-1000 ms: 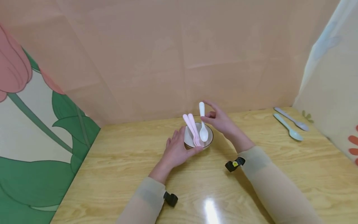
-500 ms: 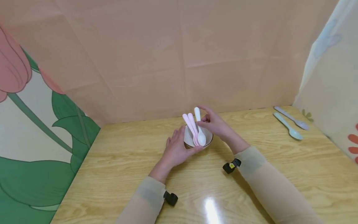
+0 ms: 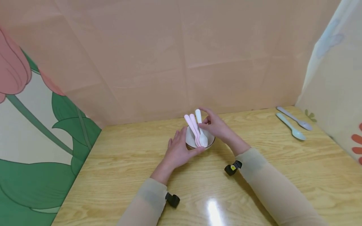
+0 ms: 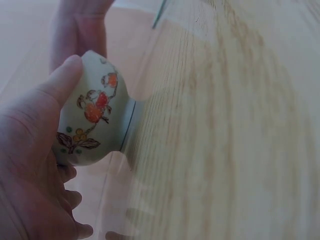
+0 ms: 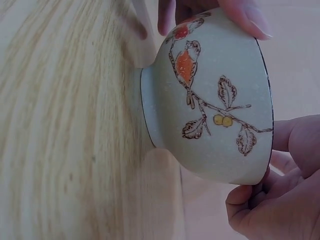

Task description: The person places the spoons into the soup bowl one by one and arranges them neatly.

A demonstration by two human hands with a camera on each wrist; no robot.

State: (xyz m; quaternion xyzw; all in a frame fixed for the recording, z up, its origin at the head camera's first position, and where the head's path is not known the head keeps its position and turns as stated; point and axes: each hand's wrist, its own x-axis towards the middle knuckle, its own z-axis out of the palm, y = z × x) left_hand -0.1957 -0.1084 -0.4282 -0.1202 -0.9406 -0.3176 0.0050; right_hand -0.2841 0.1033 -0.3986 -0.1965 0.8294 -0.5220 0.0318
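A small bowl with a dark rim and painted birds and berries stands upright on the table. My left hand grips it from the left, thumb over the near rim; the left wrist view shows that thumb along the painted wall. Two pink utensils lean in the bowl, their lower ends partly hidden. Beside them a white spoon leans with its head inside the bowl. My right hand pinches the spoon's handle at the bowl's right side, its fingers close by the rim in the right wrist view.
On the right of the wooden table lie a pale green spoon and a lilac utensil, side by side. A pink-beige cloth rises behind the table, with printed panels at both sides.
My right hand has lowered the white spoon and shifted it left, until it sits next to the pink utensils. The left hand and the bowl have stayed in place.
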